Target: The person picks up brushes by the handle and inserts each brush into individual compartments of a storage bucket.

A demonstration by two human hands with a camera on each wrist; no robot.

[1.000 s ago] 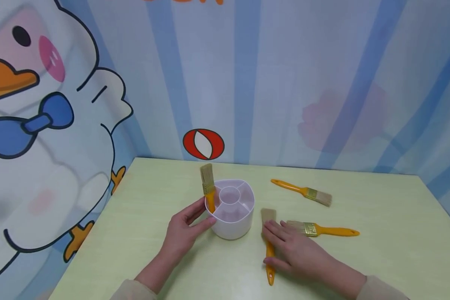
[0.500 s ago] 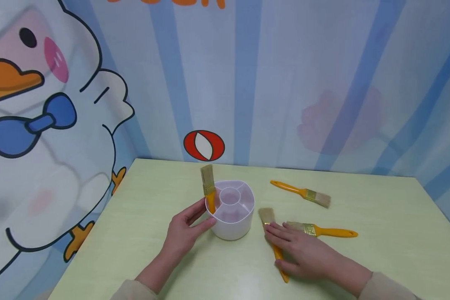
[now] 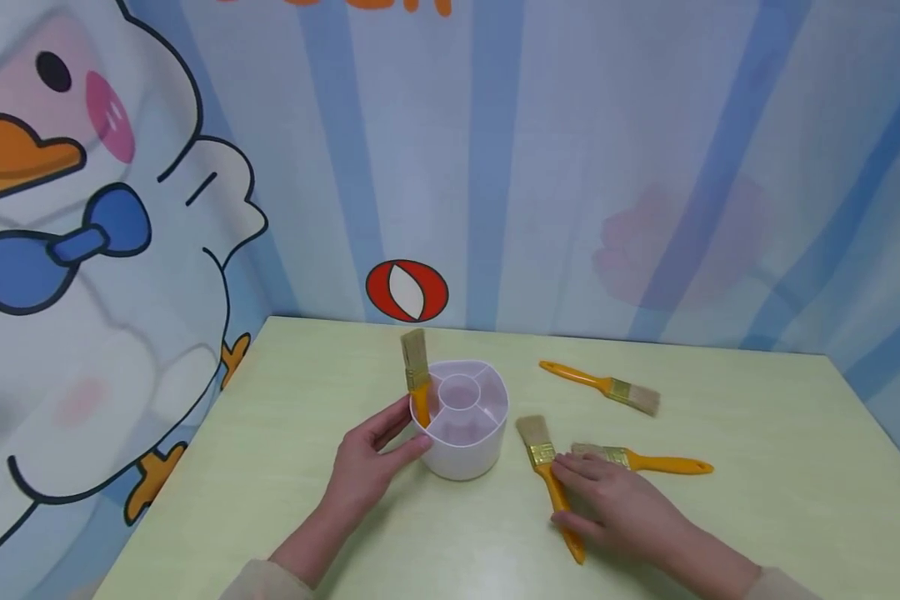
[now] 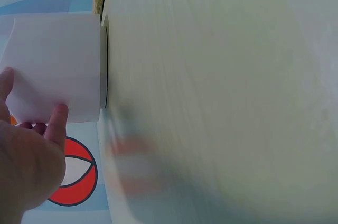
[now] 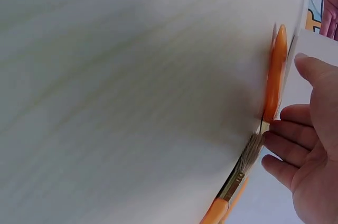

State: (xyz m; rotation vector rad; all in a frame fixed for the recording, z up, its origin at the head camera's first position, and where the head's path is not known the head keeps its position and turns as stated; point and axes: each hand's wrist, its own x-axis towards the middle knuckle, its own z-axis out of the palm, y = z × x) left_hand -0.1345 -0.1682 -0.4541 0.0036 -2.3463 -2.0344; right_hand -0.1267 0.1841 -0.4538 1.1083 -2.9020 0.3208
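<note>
My left hand [image 3: 367, 458] holds a white divided holder [image 3: 461, 454] at its left side, thumb in front and fingers behind. A paintbrush [image 3: 417, 371] with an orange handle stands in the holder's left compartment, bristles up and leaning. To the right, a second paintbrush [image 3: 558, 500] lies flat, its bristles pointing away. My right hand [image 3: 622, 508] is beside that brush's handle, fingers fairly straight and at its right edge. Seen from the right wrist, the fingertips are close to the handle [image 5: 275, 76]; firm contact cannot be told. In the left wrist view, fingertips touch the holder's wall [image 4: 58, 65].
Another paintbrush [image 3: 667, 464] lies sideways just beyond the right hand, its bristles partly behind the fingers. Farther back lies one more paintbrush [image 3: 607, 384]. The pale table [image 3: 270, 400] ends at a striped backdrop [image 3: 570, 167] with a cartoon duck.
The flat paintbrush has turned, its handle end swinging right and its bristles shifting slightly left. My right hand has moved right, uncovering more of the brush. The left hand and holder stay put.
</note>
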